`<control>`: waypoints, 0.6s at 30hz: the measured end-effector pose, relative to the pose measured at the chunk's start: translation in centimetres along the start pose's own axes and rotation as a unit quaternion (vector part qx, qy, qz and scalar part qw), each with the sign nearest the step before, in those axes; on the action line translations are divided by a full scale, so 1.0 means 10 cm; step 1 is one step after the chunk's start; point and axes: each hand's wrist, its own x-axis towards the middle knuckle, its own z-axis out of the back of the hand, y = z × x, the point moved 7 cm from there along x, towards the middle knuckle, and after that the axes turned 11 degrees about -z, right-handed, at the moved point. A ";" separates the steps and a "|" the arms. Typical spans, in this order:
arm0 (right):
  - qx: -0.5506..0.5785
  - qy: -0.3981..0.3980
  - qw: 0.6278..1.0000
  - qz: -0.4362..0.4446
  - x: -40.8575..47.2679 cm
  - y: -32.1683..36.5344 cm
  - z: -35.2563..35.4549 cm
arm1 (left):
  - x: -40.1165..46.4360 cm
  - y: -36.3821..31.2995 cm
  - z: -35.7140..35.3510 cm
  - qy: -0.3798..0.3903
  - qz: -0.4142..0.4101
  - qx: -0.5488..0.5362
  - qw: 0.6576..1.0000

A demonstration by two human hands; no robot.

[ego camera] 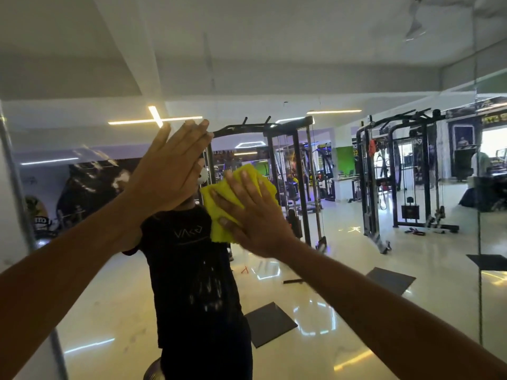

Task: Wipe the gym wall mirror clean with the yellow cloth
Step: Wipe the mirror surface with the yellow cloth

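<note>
Two hands (one cloth (236,198)), one mirror (356,256).

The large glass wall mirror (356,78) carries the work. A folded yellow cloth (219,204) lies flat against its surface, pressed there by the right hand (252,218) with fingers spread. The left hand (167,174) rests flat on the glass just beside it.
</note>
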 end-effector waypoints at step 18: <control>0.059 -0.082 0.978 -0.185 0.62 -1.05 0.41 | 0.15 -0.24 -0.13 -0.007 0.016 0.005 1.000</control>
